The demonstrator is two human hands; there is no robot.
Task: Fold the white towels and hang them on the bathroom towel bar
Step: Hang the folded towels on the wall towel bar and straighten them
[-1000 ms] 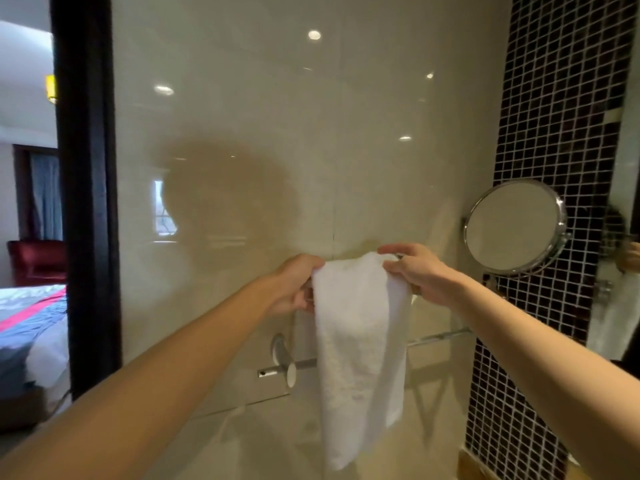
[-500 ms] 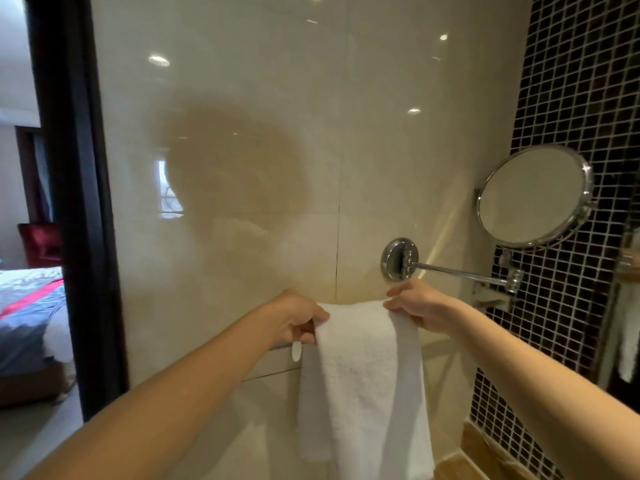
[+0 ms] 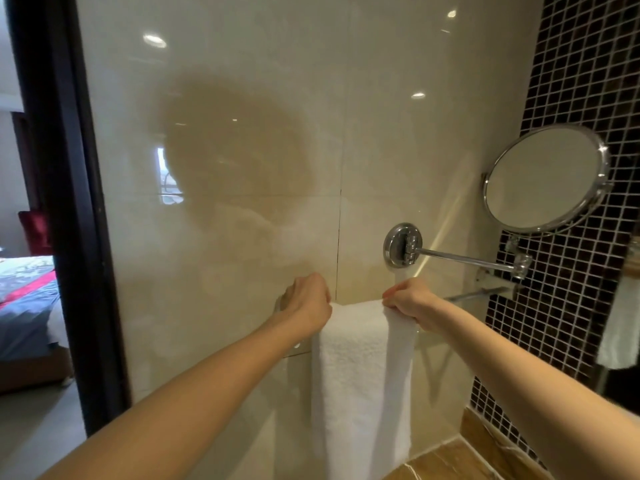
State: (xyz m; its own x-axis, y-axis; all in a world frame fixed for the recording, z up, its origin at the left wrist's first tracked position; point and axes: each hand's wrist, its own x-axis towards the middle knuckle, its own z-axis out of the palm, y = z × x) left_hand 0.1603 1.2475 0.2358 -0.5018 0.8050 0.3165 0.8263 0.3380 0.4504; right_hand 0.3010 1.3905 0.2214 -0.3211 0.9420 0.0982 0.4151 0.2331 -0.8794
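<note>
A folded white towel (image 3: 360,382) hangs in a long strip against the cream wall, its top fold draped over the chrome towel bar (image 3: 474,294). My left hand (image 3: 306,303) grips the towel's top left corner, fingers curled behind it. My right hand (image 3: 407,301) pinches the top right corner, with the right edge of the cloth bunched under it. Only the bar's right stretch shows; the rest is hidden by the towel and my hands.
A round chrome mirror (image 3: 545,180) on a swing arm (image 3: 464,259) sticks out just above the bar at right. Dark mosaic tile (image 3: 571,306) covers the right wall. Another white towel (image 3: 620,327) hangs at far right. A dark door frame (image 3: 69,216) stands left, a wooden counter (image 3: 457,460) below.
The towel was lowered from above the bar until its fold lies over the bar. Both hands went down with it, still holding the top corners; the view tilted so the mirror's wall mount shows.
</note>
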